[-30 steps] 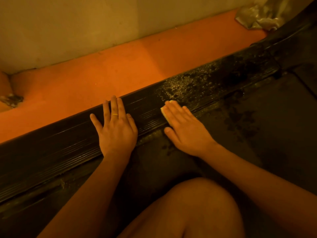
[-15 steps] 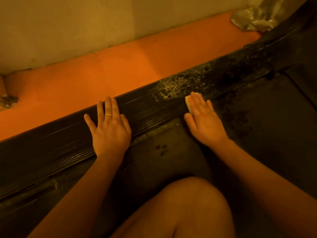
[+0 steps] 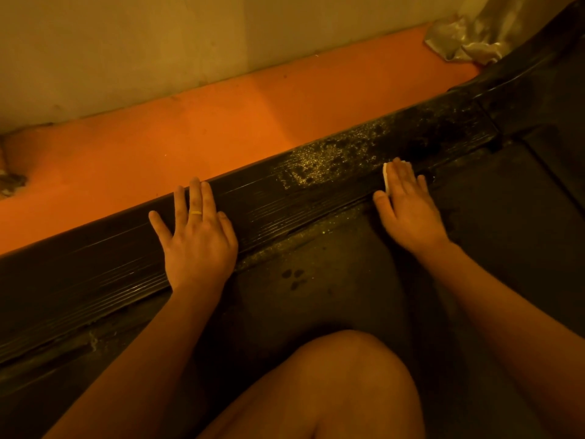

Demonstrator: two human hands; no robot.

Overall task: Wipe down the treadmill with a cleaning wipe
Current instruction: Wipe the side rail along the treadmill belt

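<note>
Right hand [image 3: 408,210], fingers flat together, now sits farther up the side rail [image 3: 269,204], pressing the wipe [image 3: 385,177] under them, left hand [image 3: 198,236] splayed flat lower on that rail; risk: wipe hugs rail's inner edge, skipping the gritty patch [image 3: 332,156] beside it.

No readable text, label, brand, number or sign anywhere.

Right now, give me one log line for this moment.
left hand: flat on side rail | right hand: pressing wipe onto rail | speckled patch: beside wipe
</note>
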